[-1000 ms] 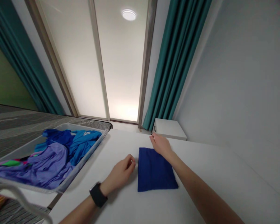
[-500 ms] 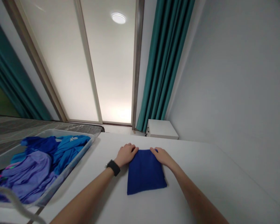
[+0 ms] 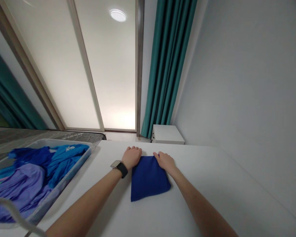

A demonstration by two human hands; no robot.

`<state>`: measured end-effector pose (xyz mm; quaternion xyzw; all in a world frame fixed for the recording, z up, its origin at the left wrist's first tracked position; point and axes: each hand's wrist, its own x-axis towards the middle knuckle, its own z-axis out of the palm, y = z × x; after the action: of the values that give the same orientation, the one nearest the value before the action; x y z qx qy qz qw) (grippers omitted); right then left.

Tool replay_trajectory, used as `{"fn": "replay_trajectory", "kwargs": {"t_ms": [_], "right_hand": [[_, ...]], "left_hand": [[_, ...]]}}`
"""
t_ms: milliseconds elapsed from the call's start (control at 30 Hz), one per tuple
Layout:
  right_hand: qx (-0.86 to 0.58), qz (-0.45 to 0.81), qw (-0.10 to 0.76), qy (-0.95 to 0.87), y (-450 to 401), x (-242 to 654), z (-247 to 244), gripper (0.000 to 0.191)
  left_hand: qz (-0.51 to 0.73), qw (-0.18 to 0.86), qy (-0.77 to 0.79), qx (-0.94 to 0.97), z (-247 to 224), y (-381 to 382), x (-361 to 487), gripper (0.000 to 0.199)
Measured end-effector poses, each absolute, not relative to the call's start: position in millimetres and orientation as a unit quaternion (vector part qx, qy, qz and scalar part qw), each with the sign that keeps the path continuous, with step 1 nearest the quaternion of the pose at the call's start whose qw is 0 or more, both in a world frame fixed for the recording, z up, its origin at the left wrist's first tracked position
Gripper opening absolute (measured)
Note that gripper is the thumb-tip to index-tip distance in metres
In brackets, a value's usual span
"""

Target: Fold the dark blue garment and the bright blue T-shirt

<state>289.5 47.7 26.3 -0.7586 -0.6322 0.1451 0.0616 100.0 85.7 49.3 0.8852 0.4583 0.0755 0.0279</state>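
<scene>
A folded dark blue garment (image 3: pixel 149 179) lies on the white table (image 3: pixel 108 214), close to a square in shape. My left hand (image 3: pixel 132 157) is closed on its far left corner, fingers curled over the edge. At the far right corner my right hand (image 3: pixel 165 162) pinches the cloth between thumb and fingers. A watch with a black band (image 3: pixel 120 167) is on my left wrist. The undersides of the fingers and the inner layers of the garment are hidden.
To the left stands a pale plastic bin (image 3: pixel 64 174) of crumpled clothes, with a purple garment (image 3: pixel 27 184) and a bright blue garment (image 3: pixel 66 161). A white cabinet (image 3: pixel 167 134) is beyond the table's far edge. A wall (image 3: pixel 249 98) borders the right side.
My left hand has rolled further over the garment's corner, its fingers now curled tighter. The right hand has shifted slightly inward along the far edge. The view has turned a little.
</scene>
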Motion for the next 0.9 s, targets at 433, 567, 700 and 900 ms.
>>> {"fn": "replay_trajectory", "kwargs": {"t_ms": [433,567,700,900], "right_hand": [[-0.683,0.293,0.288,-0.603,9,334,18,0.039],[-0.641,0.347,0.376,-0.572,0,339,8,0.038],[-0.632,0.321,0.436,-0.555,1,337,8,0.037],[-0.606,0.387,0.438,-0.540,-2,317,17,0.042]], "left_hand": [[0.090,0.073,0.410,0.905,44,72,173,0.048],[0.115,0.066,0.388,0.912,36,72,170,0.043],[0.159,0.082,0.387,0.905,30,77,166,0.037],[0.154,0.160,0.415,0.882,28,81,163,0.029]]}}
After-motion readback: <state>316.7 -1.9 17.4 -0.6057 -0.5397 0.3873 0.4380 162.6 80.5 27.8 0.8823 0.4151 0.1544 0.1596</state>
